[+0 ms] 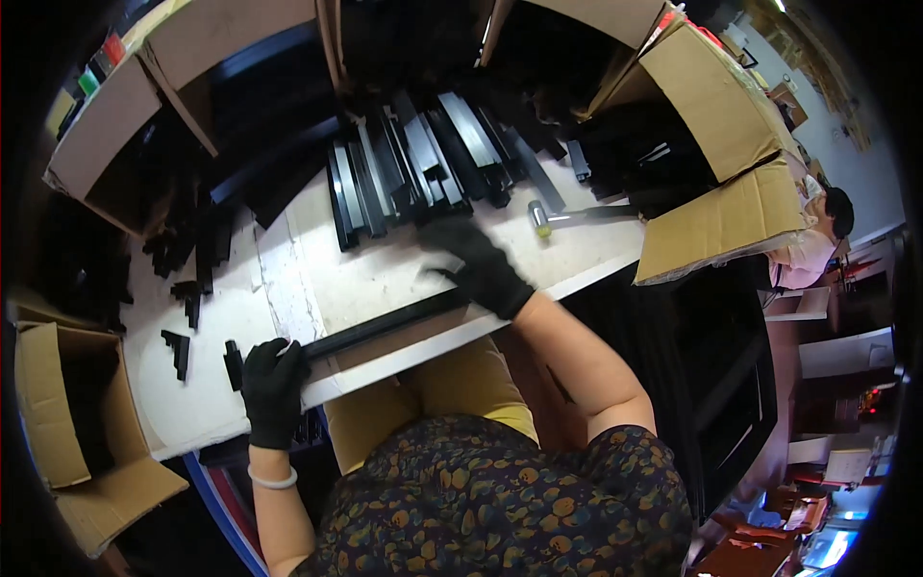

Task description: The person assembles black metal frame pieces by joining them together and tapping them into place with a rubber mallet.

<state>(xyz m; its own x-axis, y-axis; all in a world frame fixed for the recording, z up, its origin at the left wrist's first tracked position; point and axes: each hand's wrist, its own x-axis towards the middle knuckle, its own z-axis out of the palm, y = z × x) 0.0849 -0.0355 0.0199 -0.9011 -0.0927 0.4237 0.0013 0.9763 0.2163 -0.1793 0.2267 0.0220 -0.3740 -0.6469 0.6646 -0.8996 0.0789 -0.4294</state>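
Black-gloved, the left hand point(274, 389) is bent around the left end of a long, straight, black bar point(389, 323), grasping it. This bar lies along the near edge of a white, marked table point(356, 279), slightly slanting, and its right end is close below the right hand point(486, 274). The right hand, also in a black glove, is above the table and rather blurred; its thumb and fingers look spread apart, so it appears released. Just to the left of the left hand, a small, narrow, black piece point(234, 365) shows; I cannot tell whether it is joined to the bar. Around the left wrist is a white, ring-shaped bracelet point(273, 478).

Beyond the right hand, many long, black and silvery profiles point(413, 154) lie side by side in a heap. To the right of them rests a hammer point(537, 213) with a grey head and a yellowish tip, its handle directed to the right. On the left part of the table lies 1 small, black, L-shaped piece point(181, 354), with more dark, angular pieces point(205, 260) behind it. Brown cardboard boxes stand at both sides, 1 left box point(48, 404) and 1 right box point(716, 231).
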